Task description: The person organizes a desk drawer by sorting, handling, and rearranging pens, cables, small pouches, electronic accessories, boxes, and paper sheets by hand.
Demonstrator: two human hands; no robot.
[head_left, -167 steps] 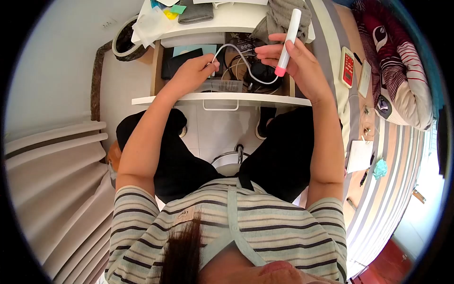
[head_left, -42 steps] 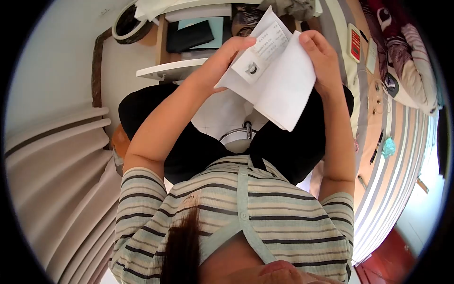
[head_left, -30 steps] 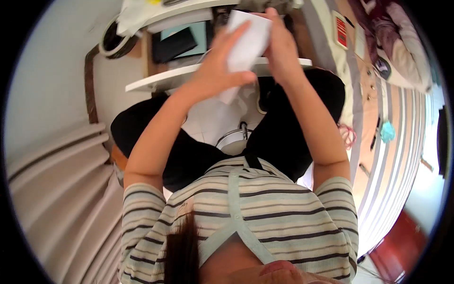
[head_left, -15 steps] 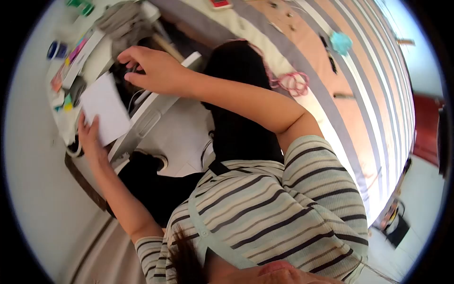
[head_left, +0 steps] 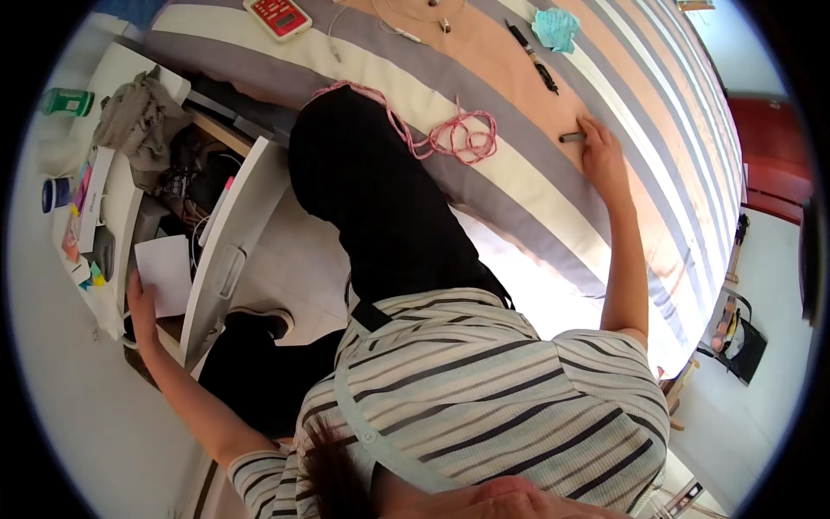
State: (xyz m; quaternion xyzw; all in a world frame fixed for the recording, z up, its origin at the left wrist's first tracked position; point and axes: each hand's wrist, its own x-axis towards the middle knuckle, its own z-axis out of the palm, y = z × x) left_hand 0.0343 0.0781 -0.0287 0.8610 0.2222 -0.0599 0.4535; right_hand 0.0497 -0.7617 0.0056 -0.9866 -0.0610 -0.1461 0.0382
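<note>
My left hand [head_left: 143,304] holds a white sheet or pad of paper [head_left: 166,270] by its edge, thumb on top, over the open drawer [head_left: 226,238]. On the striped bed, my right hand [head_left: 603,156] has its fingers closed on one end of a short dark pen-like object [head_left: 570,137]; its other end sticks out to the left. Farther up the bed lie a black pen [head_left: 534,59] and a crumpled light-blue piece [head_left: 556,30]. Inside the drawer are cables and dark items [head_left: 192,169], partly hidden by the paper.
A pink cord [head_left: 461,136] lies on the bed near my knee. A red-and-white calculator-like device [head_left: 278,17] and a white cable [head_left: 398,33] are at the bed's far side. Grey cloth [head_left: 143,121] and a green bottle [head_left: 67,102] sit on the white cabinet top.
My right hand has moved from above the drawer across to the bed, onto the short dark pen-like object. My left hand still holds the paper at the drawer. The view has shifted.
</note>
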